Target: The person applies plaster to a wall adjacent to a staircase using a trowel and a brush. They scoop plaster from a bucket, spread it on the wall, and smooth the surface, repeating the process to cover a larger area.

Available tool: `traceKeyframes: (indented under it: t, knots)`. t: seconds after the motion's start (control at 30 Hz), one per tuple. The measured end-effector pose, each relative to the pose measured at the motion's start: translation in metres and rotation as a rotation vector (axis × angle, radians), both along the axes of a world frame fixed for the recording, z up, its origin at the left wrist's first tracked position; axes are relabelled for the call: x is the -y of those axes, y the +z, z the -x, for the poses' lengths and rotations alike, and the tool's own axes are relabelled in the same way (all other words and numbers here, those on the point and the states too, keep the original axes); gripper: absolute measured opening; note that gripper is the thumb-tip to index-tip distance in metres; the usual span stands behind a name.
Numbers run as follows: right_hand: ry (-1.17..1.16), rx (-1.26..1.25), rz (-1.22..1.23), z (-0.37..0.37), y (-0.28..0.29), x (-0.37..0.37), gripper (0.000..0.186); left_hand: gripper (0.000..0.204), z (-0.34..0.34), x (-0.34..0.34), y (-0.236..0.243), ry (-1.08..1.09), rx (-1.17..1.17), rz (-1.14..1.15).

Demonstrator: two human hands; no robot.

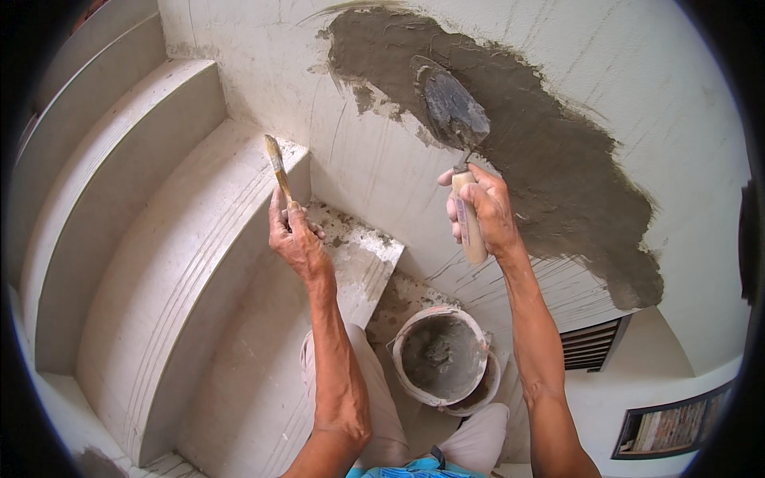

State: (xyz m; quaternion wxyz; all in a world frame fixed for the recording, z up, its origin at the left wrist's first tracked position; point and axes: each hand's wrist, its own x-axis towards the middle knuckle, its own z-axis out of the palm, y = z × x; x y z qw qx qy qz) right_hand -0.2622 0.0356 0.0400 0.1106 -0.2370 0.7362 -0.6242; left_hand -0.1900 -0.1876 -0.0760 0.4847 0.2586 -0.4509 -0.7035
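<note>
A slim paintbrush (276,162) is pinched upright in my left hand (296,239), its bristles pointing up over the stair tread. My right hand (488,209) grips the pale wooden handle of a trowel (452,103), whose grey, mortar-smeared blade points up and to the left. That blade overlaps the broad patch of wet grey mortar (550,175) on the white wall; I cannot tell whether it touches. Between my forearms, low down, stands a white bucket (443,355) with grey mortar inside.
Curved pale steps (183,183) rise on the left against the wall (366,159). A second container (486,390) sits partly under the bucket. My knees flank the buckets. At the lower right are a dark slatted vent (591,344) and a dark-framed opening (669,428).
</note>
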Motion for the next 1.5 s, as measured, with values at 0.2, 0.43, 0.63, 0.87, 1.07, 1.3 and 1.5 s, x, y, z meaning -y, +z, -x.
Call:
traceKeyframes:
  t: [0.2, 0.43, 0.63, 0.87, 1.07, 1.3, 1.5]
  knots:
    - [-0.051, -0.003, 0.083, 0.012, -0.002, -0.010, 0.035, 0.043, 0.000, 0.001, -0.001, -0.005, -0.007, 0.001]
    - [-0.065, -0.030, 0.173, -0.007, -0.017, -0.034, 0.035, 0.042, -0.002, -0.004, 0.003, -0.015, -0.001, 0.003]
    - [-0.044, -0.001, 0.092, 0.006, -0.001, -0.013, 0.034, 0.042, -0.002, -0.002, -0.002, -0.025, 0.007, 0.023]
    - [-0.056, -0.095, 0.357, -0.004, -0.005, -0.045, 0.044, 0.043, 0.000, -0.003, 0.000, -0.028, 0.022, 0.024]
    - [-0.003, -0.068, 0.203, -0.007, 0.002, -0.030, 0.041, 0.043, 0.003, -0.008, 0.002, -0.040, 0.032, 0.039]
    - [0.039, -0.007, 0.305, 0.008, 0.009, -0.031, 0.050, 0.042, 0.003, -0.001, -0.004, -0.032, 0.003, 0.036]
    - [0.000, -0.051, 0.455, -0.020, -0.011, -0.052, 0.067, 0.042, 0.003, -0.007, -0.001, -0.040, 0.032, 0.035]
